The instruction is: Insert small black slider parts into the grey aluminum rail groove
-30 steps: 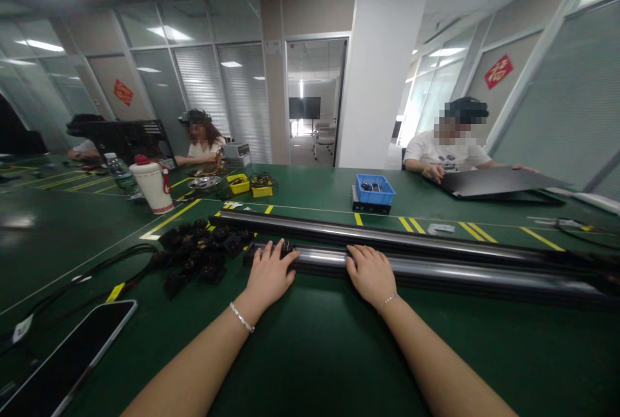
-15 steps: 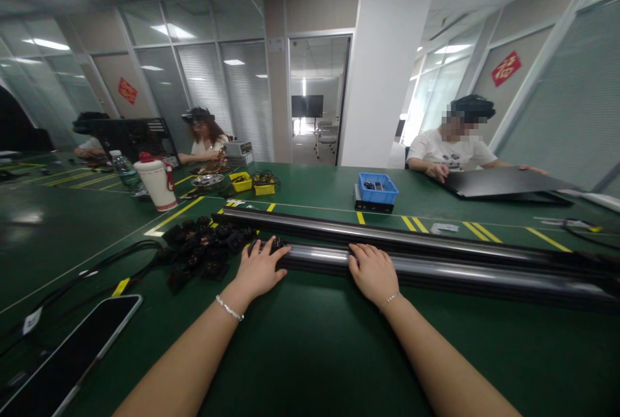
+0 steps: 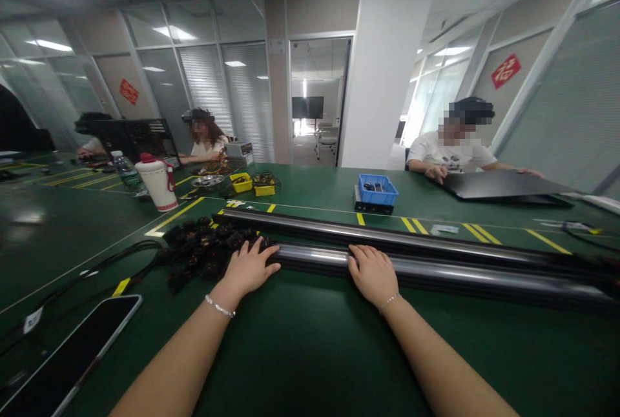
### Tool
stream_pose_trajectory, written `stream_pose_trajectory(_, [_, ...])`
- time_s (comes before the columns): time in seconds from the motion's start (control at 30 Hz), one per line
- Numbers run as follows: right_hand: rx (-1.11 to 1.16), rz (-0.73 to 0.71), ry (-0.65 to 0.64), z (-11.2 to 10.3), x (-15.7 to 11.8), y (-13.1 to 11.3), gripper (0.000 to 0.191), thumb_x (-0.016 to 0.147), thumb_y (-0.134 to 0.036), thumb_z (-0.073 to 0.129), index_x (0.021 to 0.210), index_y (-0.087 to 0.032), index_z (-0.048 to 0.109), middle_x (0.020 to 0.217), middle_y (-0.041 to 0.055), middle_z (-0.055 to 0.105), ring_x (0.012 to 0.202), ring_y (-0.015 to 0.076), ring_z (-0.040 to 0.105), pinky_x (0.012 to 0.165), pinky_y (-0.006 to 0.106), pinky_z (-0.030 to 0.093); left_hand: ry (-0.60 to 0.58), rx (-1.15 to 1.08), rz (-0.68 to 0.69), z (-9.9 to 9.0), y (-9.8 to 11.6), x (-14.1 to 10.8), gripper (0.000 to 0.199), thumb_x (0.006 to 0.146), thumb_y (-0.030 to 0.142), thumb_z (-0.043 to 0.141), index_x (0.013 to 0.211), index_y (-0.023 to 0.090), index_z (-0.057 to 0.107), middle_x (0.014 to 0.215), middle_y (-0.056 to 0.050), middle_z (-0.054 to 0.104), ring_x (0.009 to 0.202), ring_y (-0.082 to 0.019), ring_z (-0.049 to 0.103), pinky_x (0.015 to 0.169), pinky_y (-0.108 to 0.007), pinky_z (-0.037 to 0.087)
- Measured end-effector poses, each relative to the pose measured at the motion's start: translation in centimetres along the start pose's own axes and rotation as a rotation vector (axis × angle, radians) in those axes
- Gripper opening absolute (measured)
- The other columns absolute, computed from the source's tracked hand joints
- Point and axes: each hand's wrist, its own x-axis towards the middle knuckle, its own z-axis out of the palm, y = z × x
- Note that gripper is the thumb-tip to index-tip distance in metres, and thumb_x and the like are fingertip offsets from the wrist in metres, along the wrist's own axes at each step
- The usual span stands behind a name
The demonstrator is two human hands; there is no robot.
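Two long black bars with a shiny grey sheen lie side by side across the green table. My left hand (image 3: 248,268), fingers spread and thumb apart, lies over the left end of the near bar (image 3: 314,255). Its fingertips reach the edge of a heap of black cabled parts (image 3: 206,246), too dark to make out. My right hand (image 3: 375,273) rests on the same bar farther right, fingers laid over its top and not closed round it. Behind it runs the far bar (image 3: 310,224), touched by neither hand.
A phone (image 3: 72,352) and black cables (image 3: 111,252) lie at the left. Farther back stand a white cup (image 3: 159,184), a water bottle (image 3: 126,175), a yellow tray (image 3: 241,183) and a blue bin (image 3: 376,189). Across the table, a person (image 3: 455,152) holds a black panel (image 3: 508,183).
My left hand has slid a little to the left along the near bar, toward the black parts. My right hand and both bars look unmoved.
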Motion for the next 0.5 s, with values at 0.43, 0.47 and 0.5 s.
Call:
stream_pose_trajectory(0.43, [0.006, -0.002, 0.0, 0.2, 0.0, 0.2, 0.039, 0.088, -0.035, 0.034, 0.117, -0.021, 0.057, 0.117, 0.0051, 0.057, 0.109, 0.02, 0.047, 0.093, 0.035, 0.03, -0.065, -0.006, -0.099, -0.1, -2.1, 0.3, 0.059, 0.079, 0.061, 0.039, 0.134, 0.04, 0.032, 0.146, -0.008, 0.025, 0.127, -0.041, 0.028, 0.092, -0.055, 0.034])
stream_pose_trajectory(0.47, [0.007, -0.002, -0.001, 0.1, 0.0, 0.2, 0.039, 0.088, -0.035, 0.034, 0.117, -0.021, 0.057, 0.117, 0.0051, 0.057, 0.109, 0.02, 0.047, 0.093, 0.035, 0.03, -0.066, -0.003, -0.098, -0.1, -2.1, 0.2, 0.059, 0.079, 0.061, 0.038, 0.134, 0.04, 0.032, 0.146, -0.008, 0.025, 0.127, -0.041, 0.029, 0.092, -0.054, 0.034])
stream_pose_trajectory(0.5, [0.008, -0.002, -0.001, 0.1, 0.0, 0.2, 0.039, 0.088, -0.034, 0.034, 0.117, -0.021, 0.057, 0.117, 0.005, 0.057, 0.109, 0.02, 0.047, 0.093, 0.035, 0.03, -0.064, 0.002, -0.097, -0.1, -2.2, 0.2, 0.059, 0.079, 0.061, 0.038, 0.134, 0.04, 0.032, 0.146, -0.008, 0.026, 0.127, -0.041, 0.029, 0.092, -0.054, 0.034])
